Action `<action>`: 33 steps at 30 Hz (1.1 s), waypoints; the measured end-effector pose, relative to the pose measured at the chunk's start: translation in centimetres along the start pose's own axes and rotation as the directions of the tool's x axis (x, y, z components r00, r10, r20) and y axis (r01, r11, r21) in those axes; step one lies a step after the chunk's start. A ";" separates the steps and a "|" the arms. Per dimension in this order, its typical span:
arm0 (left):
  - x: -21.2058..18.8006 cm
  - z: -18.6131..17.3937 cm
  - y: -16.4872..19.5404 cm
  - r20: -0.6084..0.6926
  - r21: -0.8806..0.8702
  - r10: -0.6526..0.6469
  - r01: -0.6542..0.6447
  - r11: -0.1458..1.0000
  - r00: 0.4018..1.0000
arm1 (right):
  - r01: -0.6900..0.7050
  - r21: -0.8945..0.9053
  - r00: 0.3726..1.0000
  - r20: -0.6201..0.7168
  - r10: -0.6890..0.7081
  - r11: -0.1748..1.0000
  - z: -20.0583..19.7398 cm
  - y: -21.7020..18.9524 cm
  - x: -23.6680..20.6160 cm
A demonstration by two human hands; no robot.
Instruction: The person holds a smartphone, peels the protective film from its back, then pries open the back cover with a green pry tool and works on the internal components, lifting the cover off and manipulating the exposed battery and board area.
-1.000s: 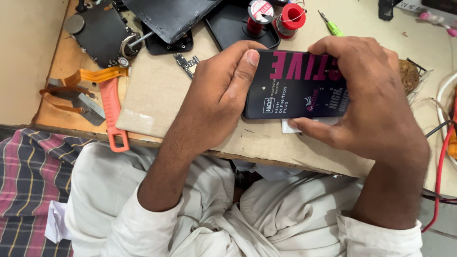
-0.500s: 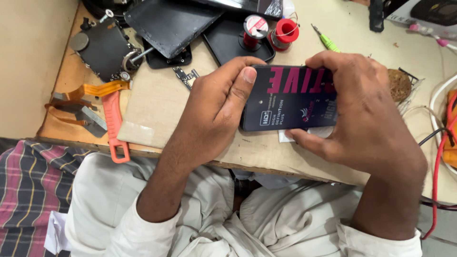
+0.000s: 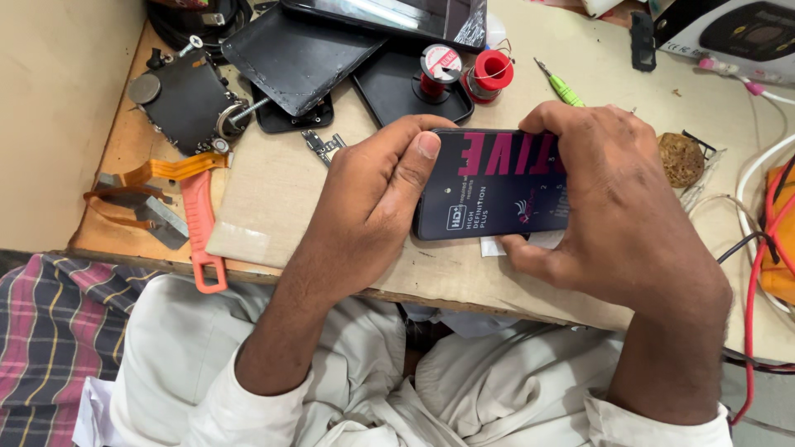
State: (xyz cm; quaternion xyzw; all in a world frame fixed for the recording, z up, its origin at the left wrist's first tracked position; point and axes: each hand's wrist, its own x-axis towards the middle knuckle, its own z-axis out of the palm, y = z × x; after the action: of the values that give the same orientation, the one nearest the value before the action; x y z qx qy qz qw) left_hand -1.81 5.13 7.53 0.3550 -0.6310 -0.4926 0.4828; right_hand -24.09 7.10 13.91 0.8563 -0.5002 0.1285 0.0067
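Both hands are gripping a flat black rectangular phone panel with pink lettering [image 3: 497, 186] just above the beige tabletop [image 3: 273, 199]. Left hand [image 3: 368, 203] is clamping its left end, thumb pressing flat on top; right hand [image 3: 617, 207] is wrapping the right end, fingers curled over the far edge.

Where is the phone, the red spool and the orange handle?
phone [image 3: 497, 194]: head view, middle of its dark front.
red spool [image 3: 494, 70]: head view, its red side.
orange handle [image 3: 201, 232]: head view, mid-length of the handle.
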 end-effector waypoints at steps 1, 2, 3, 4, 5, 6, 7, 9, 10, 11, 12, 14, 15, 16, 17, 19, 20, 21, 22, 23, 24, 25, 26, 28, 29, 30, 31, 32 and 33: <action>0.0 0.0 0.0 0.000 0.005 -0.003 0.003 1.000 1.000 | 0.007 -0.001 1.000 -0.001 -0.007 1.000 0.0 0.0 0.1; 0.0 0.0 0.0 0.000 0.011 -0.005 0.005 1.000 1.000 | 0.014 -0.003 1.000 -0.002 -0.014 1.000 0.0 0.1 0.1; 0.1 0.0 0.0 0.002 -0.002 -0.003 0.003 1.000 1.000 | 0.011 0.005 1.000 -0.001 -0.011 1.000 -0.1 0.1 0.1; 0.1 0.0 0.1 0.003 -0.015 -0.001 0.001 1.000 1.000 | 0.009 0.013 1.000 0.000 -0.009 1.000 -0.1 0.2 0.1; 0.1 0.0 0.1 0.004 -0.027 0.000 0.000 1.000 1.000 | 0.006 0.022 1.000 0.001 -0.006 1.000 -0.1 0.2 0.1; 0.1 0.0 0.1 0.005 -0.022 -0.009 0.009 1.000 1.000 | 0.012 0.027 1.000 0.000 -0.012 1.000 -0.2 0.3 0.0; 0.0 -0.1 0.0 0.006 -0.016 -0.019 0.019 1.000 1.000 | 0.017 0.032 1.000 -0.001 -0.017 0.999 -0.3 0.3 0.0; 0.0 -0.2 0.0 0.010 -0.024 -0.019 0.019 1.000 1.000 | 0.023 0.039 1.000 0.016 -0.024 0.999 -0.4 0.5 -0.1; 0.0 -0.2 -0.1 0.013 -0.038 -0.011 0.011 0.999 1.000 | 0.024 0.041 0.999 0.034 -0.025 0.999 -0.5 0.6 -0.1; 0.0 -0.2 -0.2 0.015 -0.051 -0.002 0.002 0.999 1.000 | 0.026 0.043 0.998 0.051 -0.028 0.999 -0.5 0.7 -0.1; -0.1 -0.2 -0.3 0.015 -0.071 0.003 -0.002 0.998 1.000 | 0.009 0.041 0.998 0.063 -0.011 0.999 -0.5 0.7 -0.1; -0.1 -0.2 -0.6 0.017 -0.111 0.013 -0.011 0.994 1.000 | -0.026 0.035 0.996 0.085 0.023 0.999 -0.6 0.7 0.0; -0.2 -0.2 -0.8 0.011 -0.118 0.014 -0.013 0.993 1.000 | -0.004 0.033 0.999 0.052 0.003 0.999 -0.6 0.6 0.0; -0.3 -0.2 -0.9 0.004 -0.124 0.016 -0.016 0.992 1.000 | 0.018 0.031 1.000 0.016 -0.019 0.999 -0.7 0.5 0.0; -0.6 -0.4 -1.1 -0.003 -0.127 0.020 -0.020 0.992 1.000 | 0.043 0.029 0.999 -0.022 -0.042 0.999 -0.8 0.1 0.0; -1.2 -0.7 -1.3 0.020 -0.356 0.039 -0.029 0.934 0.999 | 0.008 0.039 0.997 -0.074 -0.005 0.999 -0.9 -1.1 -0.1; -1.6 -1.0 -1.2 0.028 -0.461 0.052 -0.033 0.887 0.998 | -0.005 0.046 0.995 -0.102 0.010 0.999 -1.0 -1.9 -0.1; -2.2 -1.4 -1.0 0.037 -0.568 0.101 -0.062 0.820 0.994 | -0.001 0.095 0.989 -0.147 0.015 0.995 -1.3 -2.9 0.0; -2.9 -1.7 -0.7 0.040 -0.666 0.154 -0.088 0.740 0.987 | 0.007 0.143 0.981 -0.193 0.021 0.990 -1.7 -4.1 0.0; -3.5 -1.6 -0.3 0.026 -0.738 0.166 -0.093 0.669 0.986 | 0.019 0.191 0.971 -0.239 0.028 0.981 -2.1 -5.3 0.1; -4.0 -1.5 0.2 0.011 -0.801 0.178 -0.098 0.590 0.984 | -0.031 0.232 0.964 -0.248 0.090 0.972 -2.3 -6.9 0.3; -4.2 -0.6 0.7 -0.015 -0.844 0.147 -0.091 0.528 0.989 | -0.078 0.275 0.956 -0.252 0.150 0.958 -2.6 -8.6 0.4; -4.4 -0.4 1.3 -0.041 -0.883 0.114 -0.089 0.461 0.993 | -0.124 0.318 0.946 -0.249 0.209 0.940 -2.8 -10.2 0.7; -5.4 -0.8 2.5 -0.022 -0.891 0.213 -0.116 0.440 0.977 | -0.147 0.327 0.933 -0.267 0.241 0.934 -3.3 -13.3 1.1; -5.8 -1.1 2.8 -0.019 -0.907 0.220 -0.109 0.408 0.975 | -0.164 0.329 0.928 -0.268 0.259 0.930 -3.4 -14.7 1.1; -6.2 -1.4 3.3 -0.015 -0.922 0.226 -0.101 0.375 0.974 | -0.158 0.354 0.924 -0.275 0.264 0.922 -3.4 -15.8 1.3; -6.2 -1.9 3.2 -0.013 -0.944 0.196 -0.076 0.320 0.980 | -0.155 0.376 0.920 -0.282 0.272 0.913 -2.9 -16.6 1.5; -6.1 -2.2 3.1 -0.006 -0.959 0.177 -0.056 0.279 0.984 | -0.154 0.396 0.915 -0.289 0.282 0.905 -2.4 -17.1 1.7; -6.0 -2.5 2.7 0.001 -0.971 0.158 -0.037 0.236 0.988 | -0.144 0.392 0.914 -0.299 0.274 0.908 -1.7 -17.3 1.9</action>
State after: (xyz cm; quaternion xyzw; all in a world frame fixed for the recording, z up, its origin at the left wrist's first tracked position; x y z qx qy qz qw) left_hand 2.36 10.68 8.66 -0.0815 -0.2381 -0.7621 0.5965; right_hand -8.73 14.35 17.97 0.7467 -0.5491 0.3675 -0.0769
